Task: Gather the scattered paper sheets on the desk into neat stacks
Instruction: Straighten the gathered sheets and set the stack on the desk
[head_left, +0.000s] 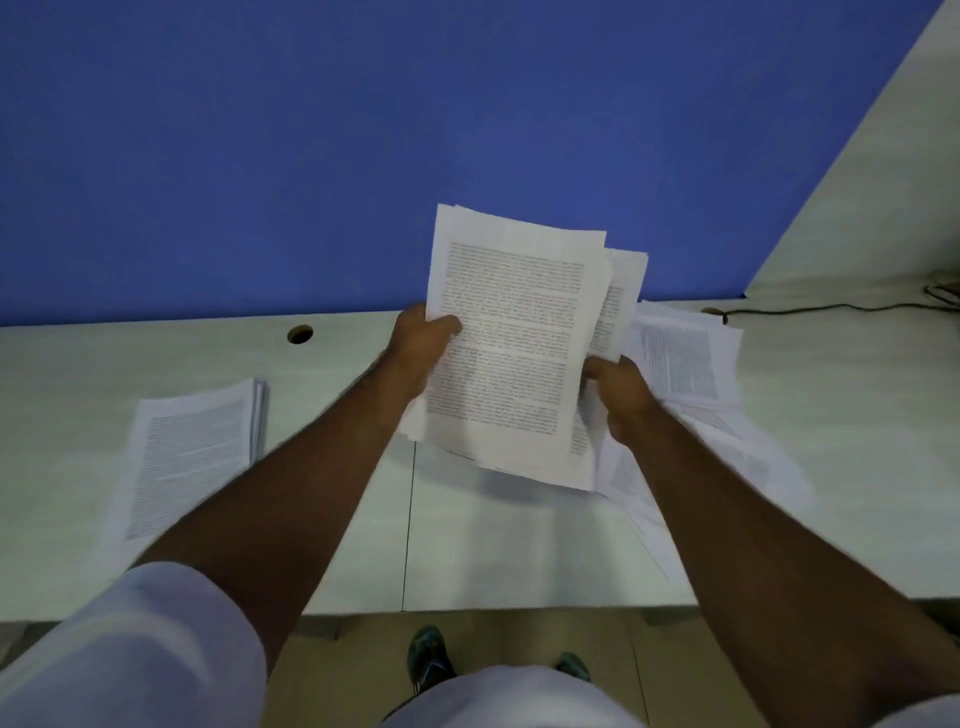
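Observation:
A bundle of printed sheets (514, 343) is lifted above the pale desk (519, 545), its pages uneven and fanned at the top right. My left hand (421, 348) grips the bundle's left edge with the thumb on the front page. My right hand (621, 389) grips its lower right edge. A squared stack of sheets (192, 447) lies on the desk at the left. Loose, overlapping sheets (691, 374) are spread on the desk at the right, partly hidden by my right arm.
A blue partition (363, 156) stands behind the desk, with a pale side panel (883, 197) at the right. A round cable hole (300, 334) is in the desktop at the back left. A black cable (810, 309) runs along the back right. The desk's front edge is near my feet.

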